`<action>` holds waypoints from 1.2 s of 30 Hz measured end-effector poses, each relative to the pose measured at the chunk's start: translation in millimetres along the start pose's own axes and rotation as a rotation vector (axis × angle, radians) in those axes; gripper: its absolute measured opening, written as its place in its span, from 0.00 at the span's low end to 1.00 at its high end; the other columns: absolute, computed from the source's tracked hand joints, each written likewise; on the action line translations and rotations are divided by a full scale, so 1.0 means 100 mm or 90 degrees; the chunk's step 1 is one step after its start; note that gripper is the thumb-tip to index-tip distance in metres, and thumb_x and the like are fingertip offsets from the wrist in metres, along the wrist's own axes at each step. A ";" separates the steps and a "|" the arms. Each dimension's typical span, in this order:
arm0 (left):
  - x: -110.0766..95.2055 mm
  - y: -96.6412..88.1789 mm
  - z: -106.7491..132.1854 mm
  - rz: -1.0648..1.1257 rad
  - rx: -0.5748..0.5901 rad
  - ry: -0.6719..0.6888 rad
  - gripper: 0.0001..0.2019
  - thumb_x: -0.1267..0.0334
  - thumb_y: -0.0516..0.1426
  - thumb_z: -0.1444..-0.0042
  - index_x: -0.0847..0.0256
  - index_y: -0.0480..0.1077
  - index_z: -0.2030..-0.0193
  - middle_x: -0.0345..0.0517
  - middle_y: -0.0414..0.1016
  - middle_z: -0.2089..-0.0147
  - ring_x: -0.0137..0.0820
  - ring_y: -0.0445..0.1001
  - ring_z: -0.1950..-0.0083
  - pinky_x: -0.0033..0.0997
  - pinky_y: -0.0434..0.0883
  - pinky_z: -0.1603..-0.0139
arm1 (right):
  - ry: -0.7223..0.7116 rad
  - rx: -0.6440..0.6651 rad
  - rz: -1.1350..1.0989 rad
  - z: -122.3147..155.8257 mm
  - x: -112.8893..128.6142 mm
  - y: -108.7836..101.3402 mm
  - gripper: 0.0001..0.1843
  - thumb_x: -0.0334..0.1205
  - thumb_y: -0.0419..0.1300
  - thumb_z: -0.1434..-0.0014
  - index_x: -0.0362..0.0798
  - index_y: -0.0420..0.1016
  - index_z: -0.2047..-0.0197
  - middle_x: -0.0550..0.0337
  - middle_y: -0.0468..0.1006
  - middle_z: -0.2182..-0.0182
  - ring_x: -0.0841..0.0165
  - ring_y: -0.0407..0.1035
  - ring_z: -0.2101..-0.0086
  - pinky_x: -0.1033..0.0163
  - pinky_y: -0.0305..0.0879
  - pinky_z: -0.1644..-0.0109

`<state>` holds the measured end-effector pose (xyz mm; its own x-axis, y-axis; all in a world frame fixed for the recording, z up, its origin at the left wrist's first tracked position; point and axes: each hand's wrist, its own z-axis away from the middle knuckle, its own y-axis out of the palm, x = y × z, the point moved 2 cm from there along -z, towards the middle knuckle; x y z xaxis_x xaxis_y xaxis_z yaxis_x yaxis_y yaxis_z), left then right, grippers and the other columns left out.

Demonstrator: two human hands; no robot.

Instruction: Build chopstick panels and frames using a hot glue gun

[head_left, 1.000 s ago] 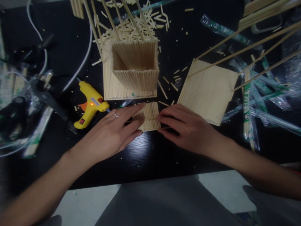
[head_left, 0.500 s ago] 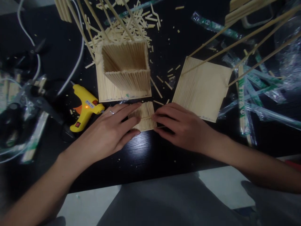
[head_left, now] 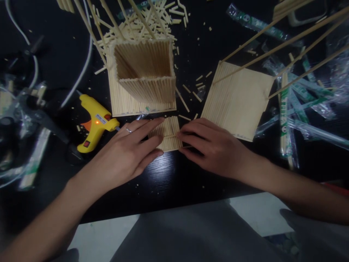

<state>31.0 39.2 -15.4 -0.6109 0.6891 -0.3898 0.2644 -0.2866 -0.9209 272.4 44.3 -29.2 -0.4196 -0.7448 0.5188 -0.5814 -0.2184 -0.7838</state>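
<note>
A small panel of wooden sticks (head_left: pixel 171 127) lies on the dark table between my hands, with a thin crosswise stick (head_left: pixel 170 136) along it. My left hand (head_left: pixel 131 147) grips the panel's left part, its fingers spread over the surface and edges. At the panel's right edge, the bent fingers of my right hand (head_left: pixel 207 147) close on it, close to the end of the crosswise stick; the thumb is partly hidden. Just beyond my left hand stands an open box of sticks (head_left: pixel 147 89) on a stick base (head_left: pixel 117 102).
A yellow hot glue gun (head_left: pixel 94 123) with a lit orange light lies left of my left hand. A stick platform with long legs (head_left: pixel 237 98) lies at right. Cut stick pieces (head_left: pixel 147 27) are heaped behind the box. Wrapped chopsticks (head_left: pixel 284 116) and plastic wrappers lie far right.
The view has shifted slightly, so the table things sit a little differently in the picture. Both hands keep nearly the same hold on the small panel.
</note>
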 end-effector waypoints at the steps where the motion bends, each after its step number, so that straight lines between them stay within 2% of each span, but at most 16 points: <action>1: 0.00 0.00 0.00 -0.001 0.000 0.001 0.09 0.59 0.57 0.29 0.62 0.72 0.49 0.58 0.66 0.27 0.51 0.70 0.31 0.56 0.70 0.29 | -0.001 0.001 0.003 0.00 0.00 0.00 0.09 0.31 0.60 0.30 0.39 0.80 0.50 0.44 0.81 0.55 0.56 0.77 0.53 0.47 0.81 0.45; 10: 0.01 0.01 0.02 0.004 -0.006 -0.002 0.08 0.60 0.57 0.29 0.62 0.73 0.50 0.57 0.65 0.26 0.51 0.69 0.30 0.57 0.69 0.28 | 0.000 0.017 0.023 -0.01 0.01 -0.01 0.09 0.31 0.60 0.30 0.39 0.80 0.50 0.44 0.81 0.55 0.56 0.77 0.53 0.48 0.81 0.45; 17: -0.01 0.02 0.03 -0.001 -0.006 -0.007 0.10 0.61 0.57 0.29 0.63 0.73 0.47 0.59 0.65 0.25 0.52 0.68 0.29 0.59 0.69 0.28 | -0.006 0.020 0.013 -0.01 0.00 -0.02 0.09 0.30 0.62 0.32 0.37 0.79 0.50 0.43 0.81 0.54 0.56 0.77 0.52 0.48 0.80 0.44; 25: 0.00 0.03 0.04 0.022 -0.005 -0.015 0.09 0.62 0.58 0.30 0.61 0.74 0.48 0.57 0.63 0.24 0.52 0.68 0.28 0.61 0.68 0.27 | 0.006 0.022 -0.010 -0.01 -0.03 -0.02 0.09 0.31 0.61 0.31 0.44 0.78 0.49 0.46 0.81 0.53 0.56 0.77 0.52 0.46 0.81 0.47; 31: 0.01 0.02 0.05 0.032 0.001 -0.029 0.10 0.61 0.58 0.30 0.60 0.74 0.46 0.55 0.63 0.23 0.53 0.67 0.27 0.61 0.67 0.26 | -0.002 0.017 -0.014 0.00 -0.03 -0.02 0.10 0.31 0.63 0.32 0.40 0.79 0.49 0.43 0.81 0.53 0.55 0.77 0.51 0.47 0.80 0.45; 36: 0.00 0.03 0.05 0.012 -0.004 -0.017 0.11 0.61 0.57 0.29 0.62 0.73 0.45 0.57 0.63 0.23 0.52 0.67 0.28 0.60 0.68 0.27 | -0.002 0.014 -0.008 0.01 -0.04 -0.01 0.11 0.32 0.62 0.31 0.42 0.79 0.47 0.45 0.81 0.53 0.55 0.77 0.51 0.46 0.81 0.46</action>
<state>28.1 34.8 -18.3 -0.6259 0.6653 -0.4070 0.2804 -0.2950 -0.9134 275.5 46.5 -30.7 -0.4102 -0.7445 0.5268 -0.5711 -0.2407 -0.7848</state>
